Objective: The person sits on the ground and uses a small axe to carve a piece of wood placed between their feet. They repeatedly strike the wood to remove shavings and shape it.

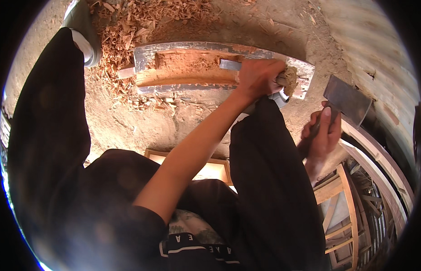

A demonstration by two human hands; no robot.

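A long wooden block (pixel 183 85) with worn dark paint and a reddish hollow cut along its length lies on the ground ahead of me. My left hand (pixel 261 77) is closed around a chisel (pixel 230 65). Its flat metal blade points left over the hollow, and the frayed end of its handle (pixel 289 81) sticks out at the right of my fist. Off to the right, my right hand (pixel 322 131) grips a hammer (pixel 348 100) by its handle. The hammer's broad, dark, blocky head is raised, apart from the chisel.
Wood shavings (pixel 124 31) cover the dirt around the block's left end. A shoe (pixel 86 40) stands at the upper left. Corrugated sheet metal (pixel 378 54) runs along the right, with wooden frames (pixel 348 203) below it. Between my legs lies a wood-edged frame (pixel 212 169).
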